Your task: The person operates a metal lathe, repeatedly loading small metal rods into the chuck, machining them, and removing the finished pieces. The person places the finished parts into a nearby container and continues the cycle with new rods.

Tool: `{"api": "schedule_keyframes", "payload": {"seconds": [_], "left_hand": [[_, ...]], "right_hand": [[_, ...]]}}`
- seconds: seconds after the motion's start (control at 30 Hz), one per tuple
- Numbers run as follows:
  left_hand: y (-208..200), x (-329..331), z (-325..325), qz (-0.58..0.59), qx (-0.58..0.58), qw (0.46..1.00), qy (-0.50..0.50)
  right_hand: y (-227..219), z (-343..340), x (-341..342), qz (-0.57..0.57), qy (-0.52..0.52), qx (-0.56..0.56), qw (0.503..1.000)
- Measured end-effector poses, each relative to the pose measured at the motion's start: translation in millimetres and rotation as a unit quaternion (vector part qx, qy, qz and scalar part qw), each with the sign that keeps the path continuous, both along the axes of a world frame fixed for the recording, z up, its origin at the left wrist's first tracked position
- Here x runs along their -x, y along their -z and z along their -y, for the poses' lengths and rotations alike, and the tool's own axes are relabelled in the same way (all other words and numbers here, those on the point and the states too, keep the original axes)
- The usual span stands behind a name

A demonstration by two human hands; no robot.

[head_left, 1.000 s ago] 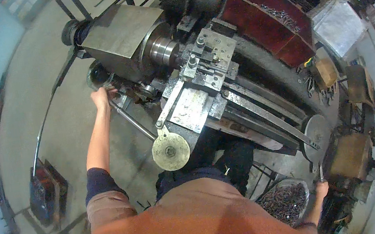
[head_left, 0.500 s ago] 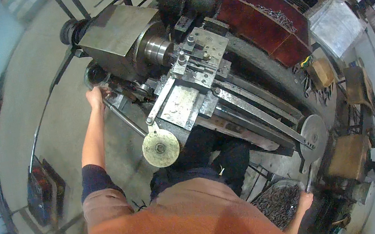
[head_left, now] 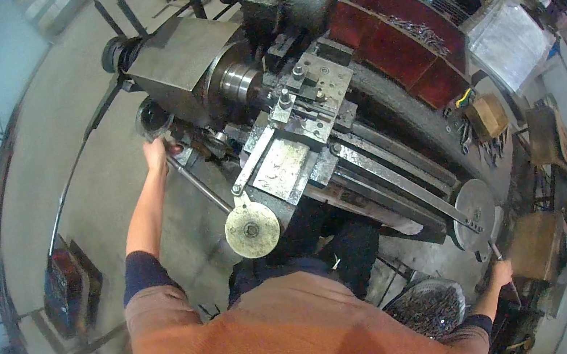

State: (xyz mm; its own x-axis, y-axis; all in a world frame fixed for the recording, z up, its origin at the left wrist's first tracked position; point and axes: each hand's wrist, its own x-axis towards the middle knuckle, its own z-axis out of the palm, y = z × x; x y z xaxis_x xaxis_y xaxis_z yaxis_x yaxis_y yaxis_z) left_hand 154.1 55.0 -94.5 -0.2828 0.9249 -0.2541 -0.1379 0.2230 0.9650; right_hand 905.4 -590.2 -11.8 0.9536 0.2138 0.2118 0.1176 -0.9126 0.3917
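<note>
In front of me is a small metal lathe with a grey headstock (head_left: 181,53) and a shiny round chuck (head_left: 240,83). My left hand (head_left: 156,154) is closed round the upper end of a steel lever (head_left: 198,184). That lever slopes down to a pale round disc (head_left: 252,229), which is linked to the slide block (head_left: 282,166). On the right, my right hand (head_left: 503,272) grips a thin handle (head_left: 495,249) below a larger grey disc (head_left: 476,214). A long flat bar (head_left: 401,178) joins this disc to the tool slide (head_left: 318,87). Fingers partly hide both grips.
Beyond the lathe lies a dark red tray (head_left: 392,43) holding small metal parts. A basket of dark metal pieces (head_left: 431,305) stands beside my right arm. An electric motor (head_left: 290,0) sits behind the headstock, and a cardboard box (head_left: 485,116) among tools at right.
My right hand has swung the handle rightward and away from me, and the grey disc has turned with it. My left hand stays on its lever; the whole view has shifted slightly.
</note>
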Motion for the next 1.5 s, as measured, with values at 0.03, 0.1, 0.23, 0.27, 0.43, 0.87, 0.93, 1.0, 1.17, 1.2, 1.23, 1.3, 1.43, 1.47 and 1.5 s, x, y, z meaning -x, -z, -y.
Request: {"api": "schedule_keyframes", "payload": {"seconds": [0.03, 0.1, 0.23, 0.27, 0.43, 0.87, 0.93, 1.0, 1.17, 1.2, 1.23, 1.3, 1.43, 1.47, 1.5], "left_hand": [[2, -1, 4, -0.06, 0.033, 0.998, -0.008], [2, 14, 16, -0.021, 0.019, 0.997, 0.069], [90, 96, -10, -0.239, -0.041, 0.966, 0.086], [91, 91, -10, -0.323, -0.038, 0.94, 0.106], [67, 52, -21, -0.691, -0.041, 0.652, 0.309], [60, 85, -53, -0.743, -0.002, 0.552, 0.378], [91, 113, -55, -0.701, 0.058, 0.621, 0.344], [99, 123, -58, -0.674, 0.077, 0.658, 0.327], [-48, 139, -25, -0.618, -0.093, 0.743, 0.238], [-73, 161, -26, -0.623, -0.127, 0.746, 0.197], [-106, 173, -19, -0.679, -0.147, 0.711, 0.109], [-148, 223, -14, -0.686, -0.227, 0.691, 0.005], [-124, 320, 11, -0.771, -0.1, 0.628, -0.026], [-111, 330, 20, -0.774, -0.079, 0.627, -0.042], [-116, 314, 23, -0.767, -0.044, 0.638, -0.051]], "right_hand": [[-1, 3, 7, 0.036, -0.011, -0.005, 0.999], [7, 4, 34, 0.088, -0.062, -0.019, 0.994], [36, -13, 111, 0.006, -0.118, -0.24, 0.963], [52, -13, 132, 0.023, -0.142, -0.284, 0.948], [80, -53, 203, -0.104, -0.14, -0.321, 0.931], [-30, -163, 231, -0.102, -0.287, -0.356, 0.884], [-71, -228, 237, -0.132, -0.369, -0.398, 0.829], [-99, -294, 252, -0.132, -0.456, -0.417, 0.775], [-149, -448, 362, -0.214, -0.694, -0.417, 0.547], [-147, -481, 383, -0.203, -0.727, -0.382, 0.534], [-142, -509, 402, -0.191, -0.754, -0.375, 0.504], [-131, -553, 439, -0.182, -0.769, -0.305, 0.532], [-125, -590, 472, -0.255, -0.694, -0.179, 0.649], [-125, -591, 475, -0.262, -0.694, -0.171, 0.648], [-126, -593, 475, -0.265, -0.692, -0.162, 0.652]]}}
